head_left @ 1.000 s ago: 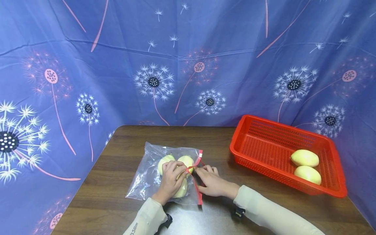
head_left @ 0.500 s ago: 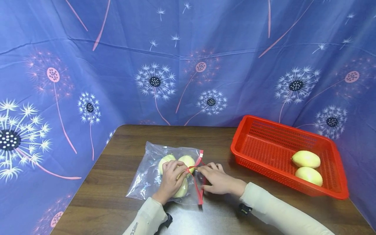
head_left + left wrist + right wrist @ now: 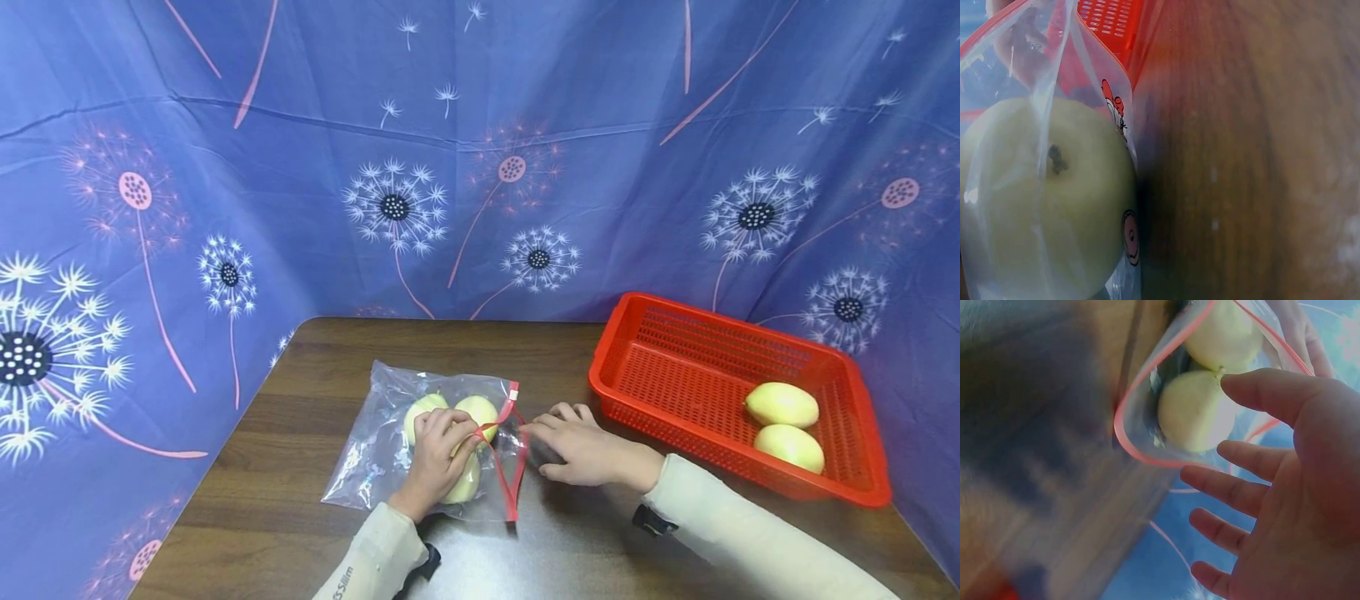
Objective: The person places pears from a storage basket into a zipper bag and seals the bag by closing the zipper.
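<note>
A clear zip bag (image 3: 360, 467) with a red-edged mouth lies on the table, several pale yellow-green round fruits (image 3: 461, 483) inside it. The left hand (image 3: 435, 462) pinches the upper red edge and holds the mouth apart. Close up in the left wrist view, one fruit (image 3: 1054, 206) with a dark stem end shows through the plastic. The right hand (image 3: 585, 450) is just right of the bag mouth, fingers spread and holding nothing. In the right wrist view its fingers are extended before the gaping red rim (image 3: 1124, 434), with two fruits visible inside.
A red perforated plastic basket (image 3: 675, 392) stands at the table's right side. Two pale yellow oval fruits (image 3: 783, 406) lie at its right end. The brown wooden table (image 3: 277, 433) backs onto a blue dandelion-print cloth (image 3: 465, 83).
The right hand has drawn back to the right, away from the bag mouth, whose lower red edge now shows spread. The left hand keeps its hold on the bag.
</note>
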`<state>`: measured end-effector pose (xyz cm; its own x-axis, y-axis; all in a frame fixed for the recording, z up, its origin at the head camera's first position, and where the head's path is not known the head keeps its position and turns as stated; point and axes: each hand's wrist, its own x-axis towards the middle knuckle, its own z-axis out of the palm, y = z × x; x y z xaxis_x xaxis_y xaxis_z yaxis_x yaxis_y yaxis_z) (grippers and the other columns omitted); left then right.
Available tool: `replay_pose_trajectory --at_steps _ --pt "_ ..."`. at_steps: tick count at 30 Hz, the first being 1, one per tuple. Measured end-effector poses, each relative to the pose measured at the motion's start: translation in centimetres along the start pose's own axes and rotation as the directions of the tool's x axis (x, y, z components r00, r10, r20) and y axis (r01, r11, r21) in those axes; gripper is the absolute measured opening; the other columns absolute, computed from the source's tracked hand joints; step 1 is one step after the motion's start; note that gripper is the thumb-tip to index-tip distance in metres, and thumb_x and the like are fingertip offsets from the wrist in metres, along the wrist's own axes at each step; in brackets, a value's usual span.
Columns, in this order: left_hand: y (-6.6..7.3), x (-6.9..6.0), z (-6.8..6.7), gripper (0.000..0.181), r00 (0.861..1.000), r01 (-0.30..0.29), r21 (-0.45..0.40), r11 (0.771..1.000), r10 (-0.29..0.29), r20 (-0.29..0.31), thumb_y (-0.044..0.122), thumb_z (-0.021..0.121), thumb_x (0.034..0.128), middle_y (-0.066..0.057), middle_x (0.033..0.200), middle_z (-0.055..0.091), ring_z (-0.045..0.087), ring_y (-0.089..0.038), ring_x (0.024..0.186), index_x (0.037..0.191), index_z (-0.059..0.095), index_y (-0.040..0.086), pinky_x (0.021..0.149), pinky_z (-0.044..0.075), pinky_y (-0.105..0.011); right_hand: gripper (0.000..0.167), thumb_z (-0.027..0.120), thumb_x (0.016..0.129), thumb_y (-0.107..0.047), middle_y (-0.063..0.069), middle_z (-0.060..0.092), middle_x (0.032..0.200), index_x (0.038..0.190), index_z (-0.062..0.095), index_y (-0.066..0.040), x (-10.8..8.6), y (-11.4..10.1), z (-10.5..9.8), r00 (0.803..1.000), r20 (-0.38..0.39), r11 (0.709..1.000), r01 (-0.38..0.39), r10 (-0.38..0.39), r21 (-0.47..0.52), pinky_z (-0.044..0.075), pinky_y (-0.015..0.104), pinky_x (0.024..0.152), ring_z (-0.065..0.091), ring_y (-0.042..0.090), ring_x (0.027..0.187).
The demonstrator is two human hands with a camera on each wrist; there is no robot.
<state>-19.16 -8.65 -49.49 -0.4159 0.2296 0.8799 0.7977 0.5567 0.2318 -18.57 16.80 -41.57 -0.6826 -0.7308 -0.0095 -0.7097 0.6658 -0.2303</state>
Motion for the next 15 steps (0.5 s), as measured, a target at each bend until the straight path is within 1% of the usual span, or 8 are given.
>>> replay_pose_trajectory --at_steps 3,7,10,15 --pt "-0.1 -0.1 0.0 0.034 1.0 0.002 0.003 1.0 -0.002 0.002 0.041 0.048 0.1034 0.0 0.092 0.063 0.059 -0.019 0.085 0.09 0.066 0.016 0.079 0.032 -0.041 0.057 0.074 0.086 -0.024 0.006 0.059 0.13 0.137 0.055 -0.009 -0.4 0.1 -0.8 1.0 -0.007 1.0 -0.004 0.004 -0.02 0.031 0.05 0.089 0.044 0.027 0.117" --pt "-0.1 -0.1 0.0 0.034 1.0 0.005 0.002 1.0 -0.005 0.003 0.041 0.048 0.1033 0.0 0.092 0.063 0.058 -0.019 0.085 0.09 0.066 0.016 0.079 0.032 -0.041 0.056 0.074 0.085 -0.024 0.006 0.06 0.128 0.136 0.056 -0.008 -0.9 0.4 -1.7 0.999 -0.046 0.998 0.004 -0.007 -0.061 0.031 0.049 0.087 0.045 0.027 0.115" --pt "-0.1 -0.1 0.0 0.034 1.0 0.005 0.002 1.0 -0.005 0.003 0.041 0.048 0.1034 0.0 0.092 0.063 0.058 -0.019 0.086 0.09 0.066 0.016 0.079 0.032 -0.041 0.054 0.073 0.085 -0.023 0.006 0.06 0.127 0.135 0.057 -0.009 -1.2 0.8 -2.3 0.997 -0.071 0.997 0.006 -0.011 -0.074 0.03 0.049 0.087 0.046 0.028 0.115" --pt "-0.1 0.0 0.0 0.035 1.0 0.003 0.007 1.0 -0.003 0.003 0.041 0.047 0.1036 0.0 0.092 0.063 0.058 -0.019 0.085 0.09 0.066 0.016 0.079 0.032 -0.041 0.052 0.073 0.086 -0.022 0.007 0.06 0.127 0.134 0.057 -0.009 -1.7 1.4 -3.2 0.994 -0.106 0.997 -0.006 -0.002 -0.075 0.029 0.052 0.089 0.045 0.03 0.116"
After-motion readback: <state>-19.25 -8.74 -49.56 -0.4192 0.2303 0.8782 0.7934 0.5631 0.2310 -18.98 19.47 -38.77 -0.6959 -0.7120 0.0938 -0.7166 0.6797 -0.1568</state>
